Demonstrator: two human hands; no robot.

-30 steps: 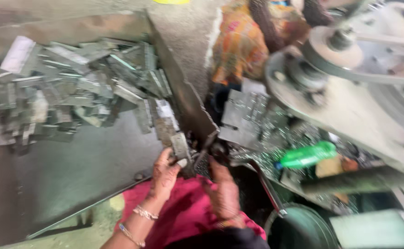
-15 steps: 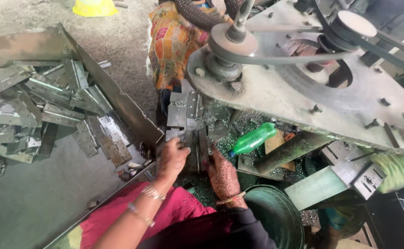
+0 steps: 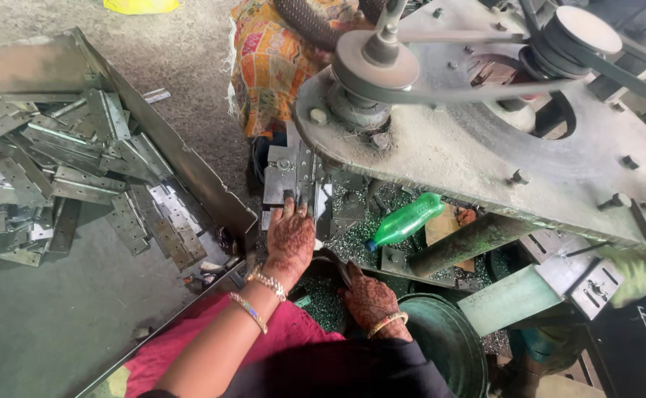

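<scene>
The left hand [image 3: 290, 239] lies flat, fingers straight and spread, palm down on a metal plate [image 3: 293, 177] at the machine bed; it grips nothing, only presses the plate's near edge. The plate sits under the front rim of the big machine body [image 3: 470, 155], just beside the tray's right wall, so the hand works in a narrow gap between them. The right hand [image 3: 371, 302] is lower, fingers loosely curled on the dark ledge by a green bucket [image 3: 448, 346]; whether it holds anything cannot be told. A green bottle [image 3: 407, 220] lies on metal chips to the right of the left hand, apart from both hands. The tray [image 3: 190, 166] at left holds a heap of hinges [image 3: 65, 177], with bare floor at its near end. A pulley [image 3: 378, 63] with belt stands above.
</scene>
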